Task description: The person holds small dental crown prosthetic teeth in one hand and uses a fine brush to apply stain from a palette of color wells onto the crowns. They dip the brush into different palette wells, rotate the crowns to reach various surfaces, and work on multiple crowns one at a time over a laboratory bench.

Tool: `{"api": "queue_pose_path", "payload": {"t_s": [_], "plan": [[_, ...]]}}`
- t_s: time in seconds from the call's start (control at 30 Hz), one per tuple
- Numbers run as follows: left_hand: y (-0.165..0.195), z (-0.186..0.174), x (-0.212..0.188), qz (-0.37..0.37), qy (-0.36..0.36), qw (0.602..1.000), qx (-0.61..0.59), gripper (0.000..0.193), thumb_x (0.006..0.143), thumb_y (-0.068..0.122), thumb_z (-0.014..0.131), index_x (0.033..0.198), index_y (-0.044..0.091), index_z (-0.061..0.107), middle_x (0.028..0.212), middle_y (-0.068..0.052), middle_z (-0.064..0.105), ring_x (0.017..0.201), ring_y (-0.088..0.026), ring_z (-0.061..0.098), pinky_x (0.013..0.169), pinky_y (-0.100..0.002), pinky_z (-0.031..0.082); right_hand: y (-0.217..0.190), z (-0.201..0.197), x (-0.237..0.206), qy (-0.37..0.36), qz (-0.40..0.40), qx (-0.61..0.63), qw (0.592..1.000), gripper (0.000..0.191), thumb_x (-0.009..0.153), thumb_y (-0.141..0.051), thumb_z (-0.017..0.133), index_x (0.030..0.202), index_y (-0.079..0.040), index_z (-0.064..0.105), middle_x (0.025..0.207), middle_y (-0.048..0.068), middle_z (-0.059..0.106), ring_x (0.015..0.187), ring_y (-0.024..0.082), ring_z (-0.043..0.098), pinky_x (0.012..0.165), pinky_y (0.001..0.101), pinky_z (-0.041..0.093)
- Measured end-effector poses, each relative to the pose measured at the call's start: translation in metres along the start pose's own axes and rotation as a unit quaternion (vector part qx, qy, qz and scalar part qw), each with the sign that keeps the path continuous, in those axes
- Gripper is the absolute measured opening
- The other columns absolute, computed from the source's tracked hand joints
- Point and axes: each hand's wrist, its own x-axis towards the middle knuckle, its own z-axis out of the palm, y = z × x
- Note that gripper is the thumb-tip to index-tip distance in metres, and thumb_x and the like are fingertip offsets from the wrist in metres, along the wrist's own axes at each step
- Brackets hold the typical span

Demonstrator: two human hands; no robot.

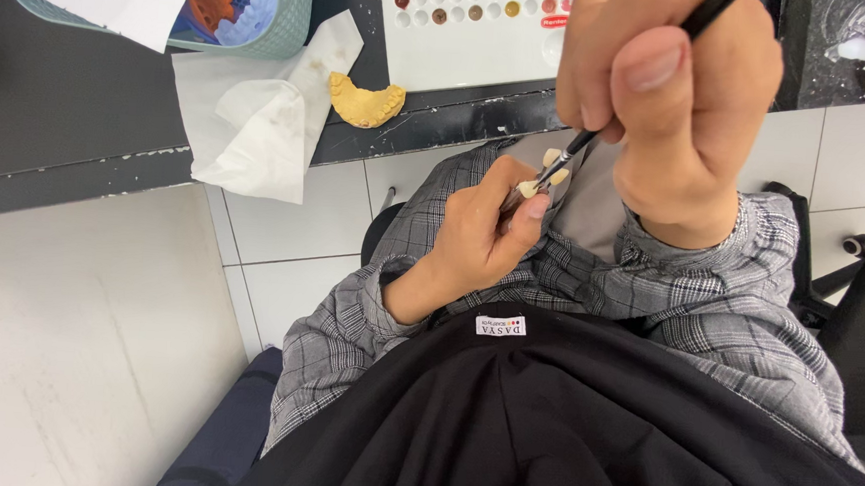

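a: just near of the bench edge (256, 177), right hand (677, 98) pinched shut on a fine black brush (599, 133); tip touching a small cream tooth piece (547, 177).
b: left hand (483, 231)?
a: fingers closed on that piece, held over the lap.
b: risk?
a: judged: unsupported hands, a wobble could smear it. loose pinch could drop it to the floor. yellow jaw cast (364, 102) lies far left on tissue (260, 122).
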Motion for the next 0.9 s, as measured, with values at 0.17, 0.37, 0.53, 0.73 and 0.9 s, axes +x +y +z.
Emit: {"api": "queue_pose_path", "payload": {"t_s": [0.17, 0.37, 0.53, 0.73, 0.9], "plan": [[0.001, 0.0, 0.001, 0.006, 0.006, 1.0, -0.005, 0.017, 0.109, 0.02, 0.058, 0.109, 0.003, 0.056, 0.066, -0.001, 0.045, 0.055, -0.01, 0.043, 0.055, -0.028, 0.037, 0.002, 0.0, 0.003, 0.019, -0.014, -0.011, 1.0, 0.049, 0.121, -0.038, 0.04, 0.093, 0.002, 0.05, 0.067, 0.01, 0.053, 0.051, 0.011, 0.042, 0.051, 0.0242, 0.03], [0.001, 0.0, 0.001, 0.0, 0.005, 1.0, -0.001, 0.016, 0.108, 0.019, 0.058, 0.109, 0.003, 0.056, 0.065, -0.001, 0.045, 0.055, -0.01, 0.044, 0.055, -0.028, 0.037, 0.003, 0.001, -0.002, 0.004, -0.008, 0.01, 1.0, 0.048, 0.124, -0.035, 0.041, 0.096, 0.003, 0.049, 0.069, 0.009, 0.051, 0.054, 0.011, 0.045, 0.051, 0.0237, 0.033], [-0.002, 0.001, -0.001, 0.0, 0.009, 1.0, 0.0, 0.017, 0.108, 0.019, 0.058, 0.109, 0.003, 0.056, 0.065, -0.001, 0.047, 0.054, -0.01, 0.046, 0.055, -0.028, 0.038, 0.007, -0.002, 0.0, 0.023, -0.027, -0.018, 0.999, 0.047, 0.121, -0.034, 0.038, 0.094, 0.002, 0.05, 0.066, 0.01, 0.053, 0.049, 0.01, 0.04, 0.049, 0.024, 0.028], [-0.014, 0.004, -0.007, 0.057, 0.034, 0.998, -0.012, 0.017, 0.107, 0.02, 0.059, 0.108, 0.003, 0.057, 0.079, -0.004, 0.062, 0.062, -0.013, 0.059, 0.061, -0.026, 0.049, 0.021, -0.003, 0.003, 0.072, -0.115, 0.018, 0.991, 0.044, 0.117, -0.033, 0.035, 0.091, 0.001, 0.045, 0.068, 0.013, 0.047, 0.042, 0.017, 0.044, 0.041, 0.0287, 0.032], [-0.023, 0.006, -0.012, 0.098, 0.032, 0.995, -0.012, 0.016, 0.104, 0.018, 0.062, 0.103, 0.002, 0.06, 0.084, -0.007, 0.066, 0.065, -0.015, 0.064, 0.064, -0.027, 0.052, 0.021, -0.002, -0.008, 0.094, -0.134, 0.075, 0.984, 0.042, 0.113, -0.035, 0.031, 0.085, -0.004, 0.037, 0.06, 0.007, 0.042, 0.037, 0.016, 0.036, 0.038, 0.0314, 0.03]]}}
